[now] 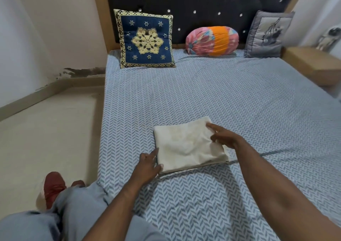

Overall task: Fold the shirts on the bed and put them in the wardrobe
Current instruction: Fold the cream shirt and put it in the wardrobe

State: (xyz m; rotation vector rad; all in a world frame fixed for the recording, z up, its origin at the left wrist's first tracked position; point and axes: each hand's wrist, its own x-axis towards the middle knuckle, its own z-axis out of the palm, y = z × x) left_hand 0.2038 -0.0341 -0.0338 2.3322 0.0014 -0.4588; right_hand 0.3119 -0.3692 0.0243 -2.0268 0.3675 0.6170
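Observation:
A cream shirt, folded into a flat rectangle, lies on the bed near its front edge. My left hand touches the shirt's near left corner with straight fingers along its edge. My right hand rests on the shirt's right side, its fingers laid flat over the far right corner. Neither hand grips the cloth. No other shirt is in view, nor is the wardrobe.
A blue and gold cushion, an orange and pink bolster and a grey cushion lean on the black headboard. A wooden side ledge runs at right. Floor lies left of the bed, with my knee and red shoe.

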